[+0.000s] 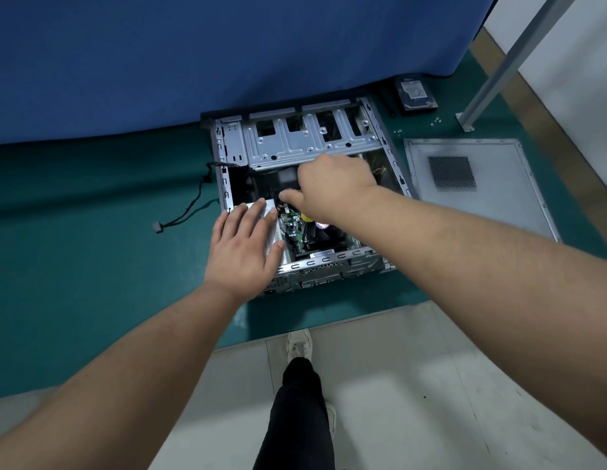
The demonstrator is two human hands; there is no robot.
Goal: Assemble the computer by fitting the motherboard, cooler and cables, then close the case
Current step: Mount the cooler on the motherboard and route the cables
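Observation:
An open grey computer case [312,140] lies on its side on the green table mat. Inside it sits the green motherboard [293,228] with a black cooler fan [325,235] on top. My left hand [244,247] lies flat with straight fingers on a silver box at the case's near left corner. My right hand [332,186] reaches into the middle of the case with its fingers curled downward and the thumb pointing left. What those fingers hold is hidden. A black cable [190,212] trails out of the case's left side onto the mat.
The grey side panel [481,205] with a mesh vent lies to the right of the case. A hard drive [415,93] and loose screws [436,121] lie at the back right. A blue curtain hangs behind, and a metal post [505,62] stands at the right.

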